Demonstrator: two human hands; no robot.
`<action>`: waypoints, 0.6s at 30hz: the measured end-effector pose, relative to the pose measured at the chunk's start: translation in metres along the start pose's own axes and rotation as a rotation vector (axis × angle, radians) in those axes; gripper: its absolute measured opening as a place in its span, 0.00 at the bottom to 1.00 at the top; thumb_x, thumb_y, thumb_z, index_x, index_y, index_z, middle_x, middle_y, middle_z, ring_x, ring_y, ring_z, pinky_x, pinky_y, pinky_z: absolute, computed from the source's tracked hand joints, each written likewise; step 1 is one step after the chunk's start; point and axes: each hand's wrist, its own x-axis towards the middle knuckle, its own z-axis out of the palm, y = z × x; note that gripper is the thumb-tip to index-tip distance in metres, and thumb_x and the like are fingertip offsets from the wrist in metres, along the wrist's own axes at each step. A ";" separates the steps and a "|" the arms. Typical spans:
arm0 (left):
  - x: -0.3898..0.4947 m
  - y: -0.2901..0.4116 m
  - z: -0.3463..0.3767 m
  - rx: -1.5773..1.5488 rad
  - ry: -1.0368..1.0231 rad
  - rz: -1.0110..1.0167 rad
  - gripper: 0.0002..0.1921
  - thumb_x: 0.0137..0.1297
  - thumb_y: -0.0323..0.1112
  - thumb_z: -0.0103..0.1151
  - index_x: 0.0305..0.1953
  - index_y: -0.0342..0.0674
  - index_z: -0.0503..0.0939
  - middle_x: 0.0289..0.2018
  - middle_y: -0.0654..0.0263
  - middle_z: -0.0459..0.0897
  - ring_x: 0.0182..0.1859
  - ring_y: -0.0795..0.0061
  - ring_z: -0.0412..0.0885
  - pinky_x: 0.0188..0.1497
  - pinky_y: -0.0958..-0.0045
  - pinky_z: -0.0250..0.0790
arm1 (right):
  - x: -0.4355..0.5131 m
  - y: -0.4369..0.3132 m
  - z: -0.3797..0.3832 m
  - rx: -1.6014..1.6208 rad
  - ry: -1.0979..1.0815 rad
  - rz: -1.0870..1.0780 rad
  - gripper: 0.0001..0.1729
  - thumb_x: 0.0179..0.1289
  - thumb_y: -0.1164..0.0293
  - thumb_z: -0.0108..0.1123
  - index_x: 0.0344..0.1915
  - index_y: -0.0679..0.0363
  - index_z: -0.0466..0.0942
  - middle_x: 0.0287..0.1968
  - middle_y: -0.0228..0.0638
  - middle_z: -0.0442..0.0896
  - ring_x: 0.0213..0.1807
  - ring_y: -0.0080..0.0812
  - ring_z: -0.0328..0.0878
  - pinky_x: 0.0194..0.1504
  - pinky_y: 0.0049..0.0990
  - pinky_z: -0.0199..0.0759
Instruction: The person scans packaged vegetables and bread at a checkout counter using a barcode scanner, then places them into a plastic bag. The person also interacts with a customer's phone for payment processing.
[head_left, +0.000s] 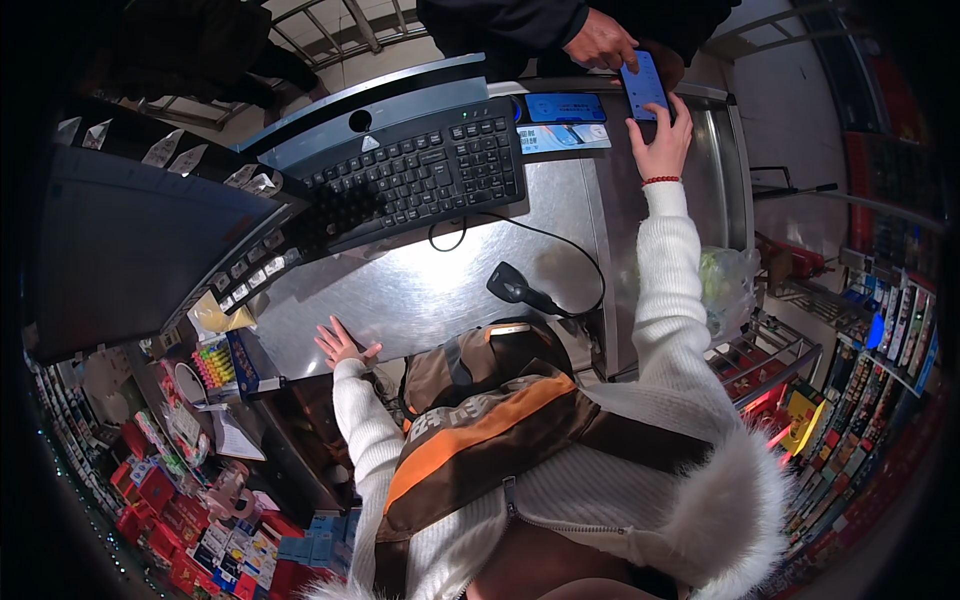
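My right hand (664, 142) reaches to the far edge of the counter, thumb and fingers apart at the lower end of a smartphone (643, 88) with a lit screen. Another person's hand (602, 41) touches that screen from the far side. Whether my fingers touch the phone is hard to tell. My left hand (345, 345) rests with spread fingers at the near edge of the metal counter (420, 292), holding nothing. Between my arms a black handheld barcode scanner (517, 289) lies on the counter, its cable looping back. Beyond it stands a black keyboard (427, 169).
A monitor (142, 247) stands at the left. A payment device with a lit screen (564, 108) sits right of the keyboard. A plastic bag of green produce (724, 289) is beside my right forearm. Metal rails (780, 360) and stocked shelves (855, 405) are at the right.
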 end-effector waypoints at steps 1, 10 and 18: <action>-0.001 0.001 -0.001 -0.008 -0.015 -0.008 0.81 0.26 0.68 0.79 0.75 0.65 0.23 0.77 0.59 0.17 0.78 0.48 0.21 0.69 0.29 0.49 | 0.000 0.000 0.000 -0.002 -0.002 0.001 0.22 0.55 0.59 0.73 0.47 0.52 0.78 0.66 0.46 0.67 0.70 0.51 0.60 0.65 0.48 0.59; -0.004 0.004 -0.006 -0.007 -0.038 -0.014 0.81 0.29 0.64 0.81 0.75 0.64 0.21 0.77 0.56 0.17 0.78 0.45 0.20 0.71 0.32 0.47 | -0.002 0.000 0.002 -0.034 -0.035 -0.004 0.19 0.56 0.57 0.73 0.45 0.50 0.80 0.67 0.46 0.66 0.70 0.50 0.60 0.64 0.48 0.59; -0.003 0.004 -0.006 -0.020 -0.033 -0.003 0.82 0.28 0.65 0.81 0.75 0.64 0.21 0.76 0.56 0.16 0.78 0.45 0.20 0.71 0.31 0.47 | -0.004 0.001 0.003 -0.041 -0.037 -0.014 0.17 0.55 0.58 0.73 0.43 0.49 0.81 0.66 0.44 0.67 0.70 0.50 0.60 0.64 0.47 0.60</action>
